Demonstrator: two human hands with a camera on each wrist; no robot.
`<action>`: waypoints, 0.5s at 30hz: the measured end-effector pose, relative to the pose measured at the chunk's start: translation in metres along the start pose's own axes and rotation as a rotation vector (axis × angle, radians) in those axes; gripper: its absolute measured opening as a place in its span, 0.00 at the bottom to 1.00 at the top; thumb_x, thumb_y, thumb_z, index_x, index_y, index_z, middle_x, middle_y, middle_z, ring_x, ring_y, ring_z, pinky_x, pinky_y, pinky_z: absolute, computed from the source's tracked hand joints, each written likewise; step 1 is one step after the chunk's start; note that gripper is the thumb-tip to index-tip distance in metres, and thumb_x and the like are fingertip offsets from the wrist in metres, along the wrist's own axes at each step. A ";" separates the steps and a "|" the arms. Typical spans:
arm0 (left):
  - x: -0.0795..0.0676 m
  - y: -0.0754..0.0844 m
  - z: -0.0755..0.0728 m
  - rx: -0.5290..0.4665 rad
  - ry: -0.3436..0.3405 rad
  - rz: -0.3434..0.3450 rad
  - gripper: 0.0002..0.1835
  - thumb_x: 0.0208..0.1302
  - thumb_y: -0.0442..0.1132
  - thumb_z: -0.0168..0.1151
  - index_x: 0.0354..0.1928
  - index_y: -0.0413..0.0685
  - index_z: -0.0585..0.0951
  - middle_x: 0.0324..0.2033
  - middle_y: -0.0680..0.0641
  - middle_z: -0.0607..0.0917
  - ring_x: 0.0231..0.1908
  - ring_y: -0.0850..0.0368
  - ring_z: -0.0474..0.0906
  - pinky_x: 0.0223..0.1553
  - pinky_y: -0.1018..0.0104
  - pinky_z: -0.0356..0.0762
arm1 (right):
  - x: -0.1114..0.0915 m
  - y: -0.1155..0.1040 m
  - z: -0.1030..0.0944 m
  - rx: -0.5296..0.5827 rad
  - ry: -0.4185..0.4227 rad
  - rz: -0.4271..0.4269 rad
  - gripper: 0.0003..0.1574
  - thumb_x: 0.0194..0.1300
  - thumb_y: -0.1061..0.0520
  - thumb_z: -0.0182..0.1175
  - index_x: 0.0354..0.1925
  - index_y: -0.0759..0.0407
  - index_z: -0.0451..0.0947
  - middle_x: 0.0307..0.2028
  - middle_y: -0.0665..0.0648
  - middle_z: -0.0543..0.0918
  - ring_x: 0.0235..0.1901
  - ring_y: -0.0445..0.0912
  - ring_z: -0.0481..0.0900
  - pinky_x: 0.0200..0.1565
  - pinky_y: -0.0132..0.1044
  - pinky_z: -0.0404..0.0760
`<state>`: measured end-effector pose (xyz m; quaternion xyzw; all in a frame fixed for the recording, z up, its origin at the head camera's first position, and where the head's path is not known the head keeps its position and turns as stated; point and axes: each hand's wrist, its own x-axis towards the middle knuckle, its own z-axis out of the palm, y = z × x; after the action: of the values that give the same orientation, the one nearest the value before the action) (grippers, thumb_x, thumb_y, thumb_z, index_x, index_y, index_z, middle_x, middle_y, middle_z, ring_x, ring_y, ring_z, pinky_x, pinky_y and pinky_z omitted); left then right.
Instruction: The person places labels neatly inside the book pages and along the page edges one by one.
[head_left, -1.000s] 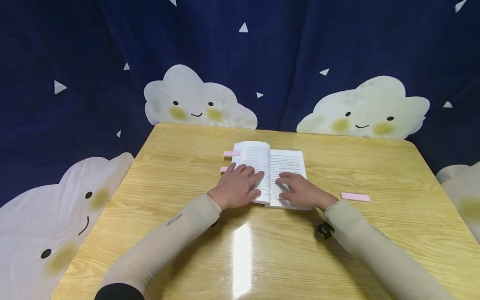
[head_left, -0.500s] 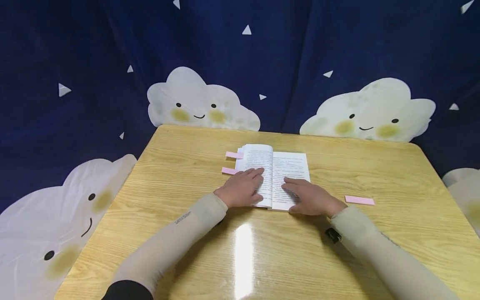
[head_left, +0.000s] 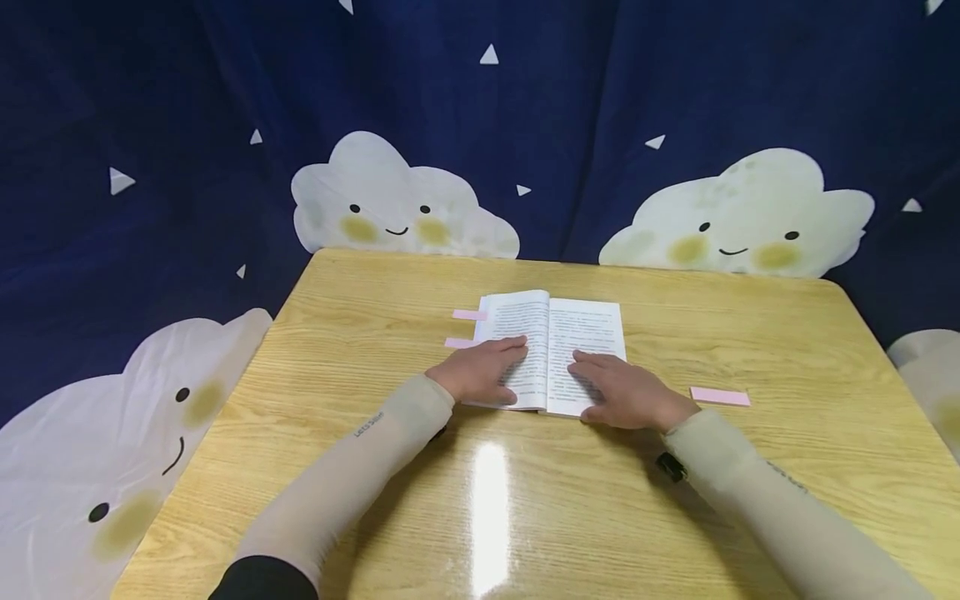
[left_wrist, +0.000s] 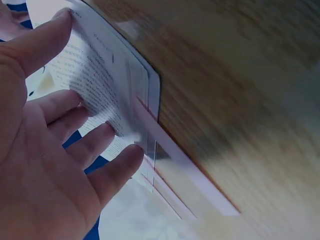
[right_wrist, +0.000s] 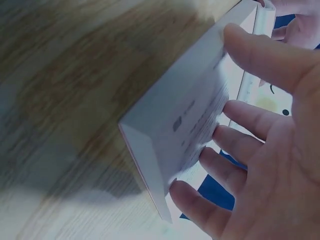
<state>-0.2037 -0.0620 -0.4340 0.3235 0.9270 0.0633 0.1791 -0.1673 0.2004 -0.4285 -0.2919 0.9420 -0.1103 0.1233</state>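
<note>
An open book (head_left: 585,321) with printed pages lies in the middle of the table. My left hand (head_left: 480,371) rests on its left page, fingers extended and thumb toward the near edge. Two pink paper strips (head_left: 469,315) stick out past the left edge of the book; in the left wrist view a long pink strip (left_wrist: 185,162) juts from between the pages. On the right page lies my right hand (head_left: 626,392), and its fingertips (right_wrist: 212,132) touch the paper in the right wrist view. Neither hand grips anything.
A separate pink strip (head_left: 720,396) lies on the wooden table (head_left: 360,333), right of the book. Behind the table hangs a dark blue curtain (head_left: 562,100) with smiling clouds. A bright light reflection shows on the near tabletop.
The left-hand pages lie flatter and spread further left than a second ago. My right hand has slid right and slightly nearer on its page; the left hand has shifted slightly.
</note>
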 end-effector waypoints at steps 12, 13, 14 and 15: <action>0.000 -0.001 0.005 -0.005 -0.016 -0.040 0.41 0.69 0.59 0.56 0.77 0.50 0.58 0.79 0.54 0.52 0.78 0.55 0.51 0.76 0.61 0.58 | -0.002 -0.005 0.002 -0.031 -0.025 0.022 0.44 0.63 0.49 0.67 0.71 0.63 0.65 0.74 0.67 0.62 0.72 0.64 0.62 0.68 0.60 0.68; 0.000 0.000 0.006 -0.001 -0.014 -0.042 0.41 0.68 0.58 0.59 0.77 0.50 0.59 0.79 0.55 0.52 0.78 0.55 0.52 0.75 0.61 0.60 | -0.002 -0.006 0.001 -0.038 -0.022 0.019 0.44 0.63 0.49 0.67 0.71 0.63 0.65 0.74 0.67 0.62 0.72 0.65 0.62 0.67 0.60 0.68; 0.000 0.000 0.006 0.003 -0.010 -0.042 0.42 0.66 0.58 0.61 0.77 0.51 0.60 0.79 0.54 0.53 0.78 0.54 0.53 0.74 0.60 0.62 | -0.003 -0.006 0.001 -0.043 -0.020 0.019 0.43 0.63 0.49 0.67 0.71 0.62 0.65 0.74 0.67 0.62 0.72 0.65 0.63 0.67 0.60 0.68; 0.001 0.000 0.007 0.008 -0.007 -0.043 0.42 0.65 0.58 0.63 0.76 0.51 0.60 0.79 0.54 0.53 0.77 0.53 0.55 0.72 0.60 0.65 | -0.004 -0.006 0.002 -0.048 -0.018 0.016 0.43 0.64 0.49 0.67 0.71 0.62 0.65 0.74 0.67 0.63 0.72 0.65 0.63 0.67 0.60 0.69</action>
<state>-0.2016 -0.0612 -0.4404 0.3045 0.9333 0.0549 0.1822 -0.1606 0.1978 -0.4278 -0.2882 0.9456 -0.0838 0.1257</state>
